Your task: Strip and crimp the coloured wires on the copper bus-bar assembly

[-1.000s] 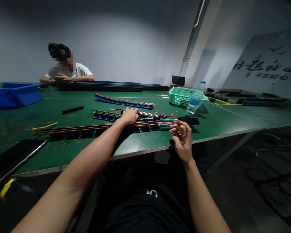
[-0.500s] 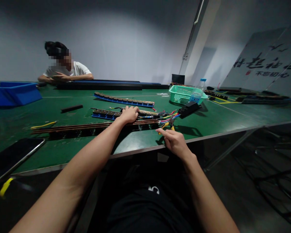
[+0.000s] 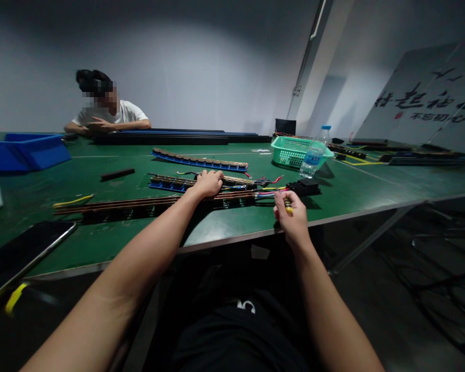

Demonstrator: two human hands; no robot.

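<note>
My left hand (image 3: 209, 183) presses down on the long black rail with copper strips (image 3: 116, 205), its fingers curled over the far side. Behind it lies a shorter blue-based strip (image 3: 166, 182) with metal bars on top. My right hand (image 3: 293, 216) is closed around yellow-handled pliers (image 3: 289, 211), whose jaws are mostly hidden by the fingers. Just beyond these fingers, coloured wires (image 3: 269, 191) run from the rail's right end to a black connector block (image 3: 304, 186), which lies on the table.
Farther back lie another blue strip (image 3: 199, 159), a green basket (image 3: 287, 153) and a water bottle (image 3: 313, 157). A blue bin (image 3: 27, 152) and a phone (image 3: 31, 248) are at the left. Across the green table (image 3: 217, 231) sits a person (image 3: 112, 116) with folded arms.
My right hand has moved right and slightly up with the pliers, its fingers now curled in. The black connector block has dropped from a raised tilt to lying flat. My left hand stays put.
</note>
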